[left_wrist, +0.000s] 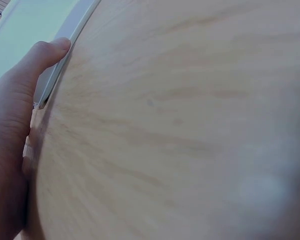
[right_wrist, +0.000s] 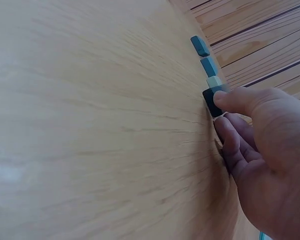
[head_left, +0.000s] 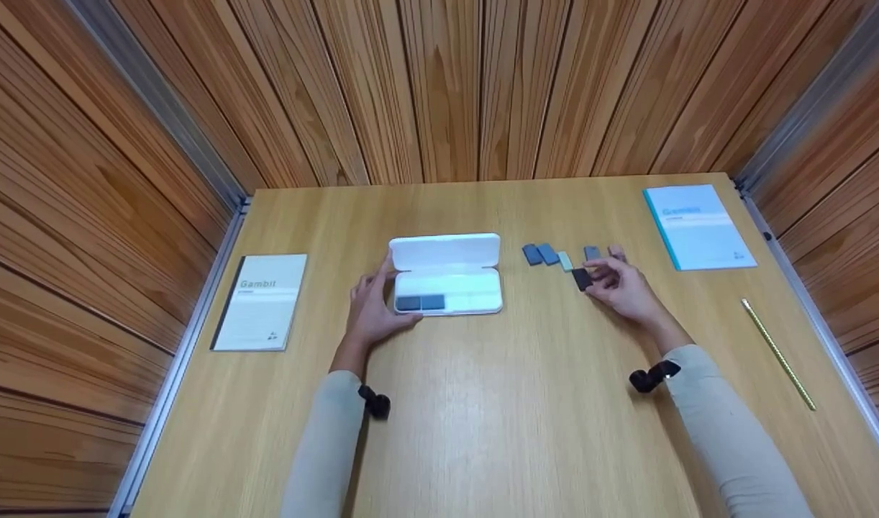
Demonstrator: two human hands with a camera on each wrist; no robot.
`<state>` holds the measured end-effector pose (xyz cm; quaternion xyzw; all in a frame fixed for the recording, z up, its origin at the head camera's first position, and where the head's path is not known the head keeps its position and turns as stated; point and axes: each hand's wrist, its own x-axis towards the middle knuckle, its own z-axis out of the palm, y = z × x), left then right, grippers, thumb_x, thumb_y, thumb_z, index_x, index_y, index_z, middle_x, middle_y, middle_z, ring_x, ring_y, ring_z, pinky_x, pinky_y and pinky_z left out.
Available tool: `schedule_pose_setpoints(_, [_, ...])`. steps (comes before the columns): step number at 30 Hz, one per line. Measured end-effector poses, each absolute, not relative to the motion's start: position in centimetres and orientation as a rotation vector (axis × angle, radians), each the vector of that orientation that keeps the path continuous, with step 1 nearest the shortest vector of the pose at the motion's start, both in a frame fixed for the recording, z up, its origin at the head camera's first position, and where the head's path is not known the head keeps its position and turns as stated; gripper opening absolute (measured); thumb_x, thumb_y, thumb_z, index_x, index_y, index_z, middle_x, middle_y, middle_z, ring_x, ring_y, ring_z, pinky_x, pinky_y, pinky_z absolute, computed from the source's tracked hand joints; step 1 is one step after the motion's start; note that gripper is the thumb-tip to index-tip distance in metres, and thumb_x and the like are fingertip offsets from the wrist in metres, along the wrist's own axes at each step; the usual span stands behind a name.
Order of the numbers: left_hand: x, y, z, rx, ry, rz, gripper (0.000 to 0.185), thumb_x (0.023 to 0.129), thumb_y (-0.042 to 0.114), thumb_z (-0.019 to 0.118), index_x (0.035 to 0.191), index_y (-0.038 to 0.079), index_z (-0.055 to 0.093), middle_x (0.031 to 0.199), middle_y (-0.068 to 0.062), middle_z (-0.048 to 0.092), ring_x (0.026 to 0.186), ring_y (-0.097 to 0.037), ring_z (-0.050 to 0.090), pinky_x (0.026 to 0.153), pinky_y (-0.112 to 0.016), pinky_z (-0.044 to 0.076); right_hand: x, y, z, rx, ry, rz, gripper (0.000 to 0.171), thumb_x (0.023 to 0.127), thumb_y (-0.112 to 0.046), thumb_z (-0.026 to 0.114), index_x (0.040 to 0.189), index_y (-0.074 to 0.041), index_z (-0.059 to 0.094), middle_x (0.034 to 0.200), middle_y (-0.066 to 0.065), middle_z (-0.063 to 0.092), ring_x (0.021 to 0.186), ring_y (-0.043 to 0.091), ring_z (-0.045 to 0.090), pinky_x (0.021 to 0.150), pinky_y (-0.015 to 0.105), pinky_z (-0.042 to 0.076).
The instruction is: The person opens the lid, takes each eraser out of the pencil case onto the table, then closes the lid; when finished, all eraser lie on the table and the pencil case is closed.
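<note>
An open white case (head_left: 447,277) lies mid-table with two dark blocks (head_left: 420,303) in its left compartments. My left hand (head_left: 373,306) rests against the case's left side, thumb touching its edge (left_wrist: 64,42). To the right lies a row of small blocks (head_left: 547,255): blue, pale green, grey, pinkish. My right hand (head_left: 619,284) pinches a dark block (head_left: 582,278) just in front of that row. In the right wrist view my thumb lies on the dark block (right_wrist: 212,100), with blue blocks (right_wrist: 200,46) and a pale one beyond.
A white "Gambit" booklet (head_left: 261,302) lies at the left edge of the wooden table (head_left: 483,403), a light blue booklet (head_left: 697,226) at the back right. A gold pencil (head_left: 777,354) lies near the right edge. Wood-panelled walls close in three sides.
</note>
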<state>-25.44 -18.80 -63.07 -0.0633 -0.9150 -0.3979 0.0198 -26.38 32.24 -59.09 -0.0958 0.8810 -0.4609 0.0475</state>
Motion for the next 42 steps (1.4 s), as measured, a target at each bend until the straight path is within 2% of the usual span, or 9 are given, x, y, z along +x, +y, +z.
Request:
schedule_pose_setpoints(7, [-25.5, -18.8, -63.1, -0.195, -2.838, -1.235, 0.139, 0.076, 0.057, 0.1, 0.18, 0.05, 0.009, 0.161, 0.0, 0.066, 0.152, -0.035, 0.046, 0.127, -0.058, 0.03, -26.5, 32.2, -59.1, -0.316, 2.682, -1.431, 0.045, 0.102, 0.004, 0.075, 0.146, 0.006, 0.066, 0.132, 0.031, 0.063, 0.106, 0.017, 0.06, 0.087, 0.009, 0.047])
schedule_pose_setpoints(12, [-25.4, -18.8, -63.0, -0.162, -2.859, -1.255, 0.138, 0.075, 0.06, 0.099, 0.178, 0.055, 0.007, 0.163, 0.001, 0.064, 0.152, -0.033, 0.043, 0.126, -0.06, 0.033, -26.4, 31.9, -58.3, -0.279, 2.65, -1.424, 0.045, 0.105, 0.001, 0.074, 0.148, 0.003, 0.064, 0.142, 0.027, 0.055, 0.11, 0.023, 0.056, 0.081, 0.013, 0.049])
schedule_pose_setpoints(15, [-25.3, -18.8, -63.0, -0.157, -2.859, -1.262, 0.138, 0.075, 0.06, 0.1, 0.179, 0.053, 0.009, 0.164, 0.001, 0.064, 0.152, -0.033, 0.043, 0.125, -0.06, 0.034, -26.2, 31.3, -57.8, -0.283, 2.649, -1.431, 0.044, 0.104, 0.001, 0.075, 0.147, 0.001, 0.066, 0.144, 0.025, 0.052, 0.109, 0.024, 0.056, 0.08, 0.015, 0.05])
schedule_pose_setpoints(21, [-25.3, -18.8, -62.8, -0.214, -2.841, -1.234, 0.139, 0.075, 0.054, 0.1, 0.182, 0.04, 0.013, 0.161, -0.003, 0.066, 0.15, -0.035, 0.047, 0.124, -0.057, 0.029, -26.1, 29.6, -57.8, -0.438, 2.649, -1.444, 0.041, 0.102, 0.004, 0.076, 0.142, 0.005, 0.069, 0.13, 0.029, 0.065, 0.1, 0.022, 0.06, 0.083, 0.016, 0.048])
schedule_pose_setpoints(24, [-25.3, -18.8, -62.7, -0.198, -2.853, -1.243, 0.139, 0.074, 0.056, 0.099, 0.181, 0.044, 0.011, 0.163, -0.001, 0.065, 0.15, -0.034, 0.046, 0.125, -0.056, 0.03, -26.0, 28.5, -57.8, -0.458, 2.615, -1.426, 0.04, 0.104, 0.003, 0.075, 0.143, 0.003, 0.069, 0.124, 0.027, 0.067, 0.099, 0.02, 0.058, 0.081, 0.016, 0.048])
schedule_pose_setpoints(29, [-25.2, -18.7, -62.6, -0.175, -2.868, -1.252, 0.138, 0.074, 0.059, 0.099, 0.18, 0.05, 0.01, 0.167, 0.0, 0.062, 0.152, -0.033, 0.044, 0.126, -0.058, 0.031, -25.9, 26.4, -57.6, -0.495, 2.598, -1.37, 0.04, 0.105, -0.001, 0.075, 0.144, 0.0, 0.069, 0.125, 0.026, 0.07, 0.103, 0.02, 0.062, 0.084, 0.017, 0.05])
schedule_pose_setpoints(35, [-25.3, -18.8, -62.7, -0.167, -2.867, -1.26, 0.137, 0.074, 0.06, 0.098, 0.18, 0.05, 0.01, 0.166, 0.002, 0.063, 0.15, -0.033, 0.045, 0.123, -0.058, 0.034, -25.8, 23.3, -56.9, -0.555, 2.551, -1.339, 0.041, 0.105, -0.002, 0.075, 0.145, 0.0, 0.068, 0.13, 0.025, 0.072, 0.111, 0.026, 0.067, 0.092, 0.019, 0.052])
schedule_pose_setpoints(42, [-25.3, -18.8, -62.7, -0.172, -2.862, -1.265, 0.138, 0.075, 0.058, 0.099, 0.18, 0.049, 0.01, 0.164, 0.002, 0.063, 0.151, -0.032, 0.044, 0.124, -0.057, 0.033, -25.9, 19.6, -56.0, -0.642, 2.515, -1.296, 0.039, 0.105, -0.004, 0.077, 0.143, -0.003, 0.071, 0.128, 0.021, 0.075, 0.113, 0.03, 0.068, 0.093, 0.022, 0.052])
